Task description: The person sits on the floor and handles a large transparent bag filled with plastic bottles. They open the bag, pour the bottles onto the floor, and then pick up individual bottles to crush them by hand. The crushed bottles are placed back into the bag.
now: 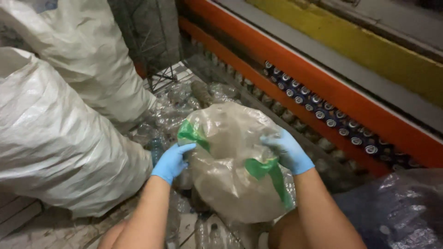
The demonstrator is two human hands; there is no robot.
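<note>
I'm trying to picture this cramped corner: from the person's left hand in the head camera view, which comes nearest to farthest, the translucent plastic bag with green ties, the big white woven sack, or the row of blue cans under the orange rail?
1. Translucent plastic bag with green ties: gripped by the left hand.
2. Big white woven sack: just to its left.
3. Row of blue cans: far right, under the orange rail.
</note>
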